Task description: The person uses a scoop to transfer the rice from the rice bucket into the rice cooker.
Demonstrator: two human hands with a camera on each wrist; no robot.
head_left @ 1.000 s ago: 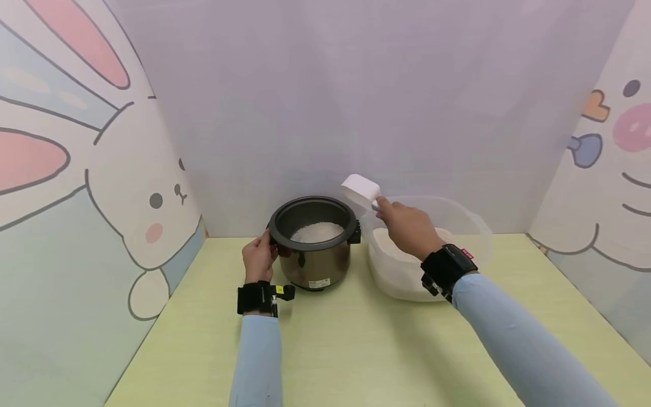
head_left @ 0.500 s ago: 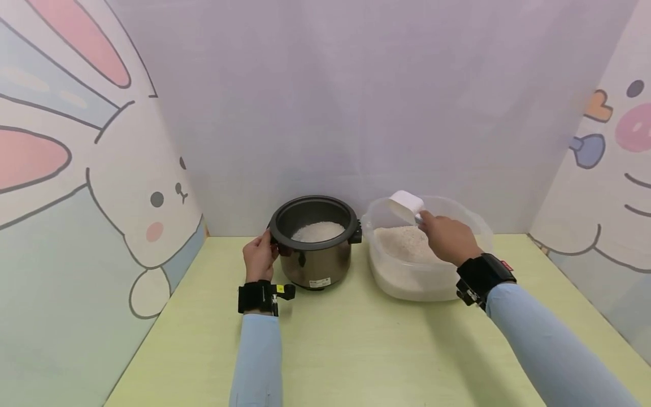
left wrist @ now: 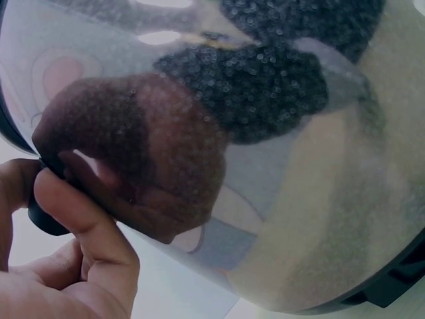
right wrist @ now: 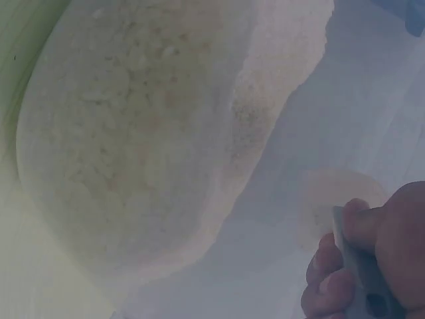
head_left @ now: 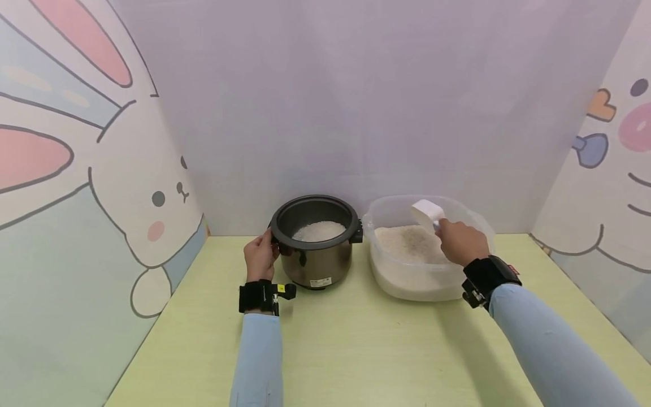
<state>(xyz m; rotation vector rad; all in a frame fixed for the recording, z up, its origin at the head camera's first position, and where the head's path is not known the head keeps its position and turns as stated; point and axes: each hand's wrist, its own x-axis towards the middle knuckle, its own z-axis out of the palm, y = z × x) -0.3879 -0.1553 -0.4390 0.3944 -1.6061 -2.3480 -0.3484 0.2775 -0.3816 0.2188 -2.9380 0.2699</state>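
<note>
Scooping rice [head_left: 399, 243] seems the step in hand: right of the cooker [head_left: 316, 265], the right grip [head_left: 461, 243] pinches the scoop [head_left: 426, 211] above the tub [head_left: 394, 211]. The left grip [head_left: 260, 258] pinches the cooker's side handle [left wrist: 46, 220]. Next move probably calls for dipping the scoop.

Legible txt: none. Marked surfaces, head view: (1) white label [head_left: 320, 282], approx. 6 o'clock on ext. wall of dark cooker [head_left: 316, 264], low down; print too small to read. (2) Red tag [head_left: 515, 269], approx. 2 o'clock on black R wrist strap [head_left: 489, 276]; too small to read. (3) Yellow sticker [head_left: 281, 288], approx. 2–3 o'clock from ctr. of black L wrist strap [head_left: 255, 297], on attached cam. mount; likewise unreadable.
</note>
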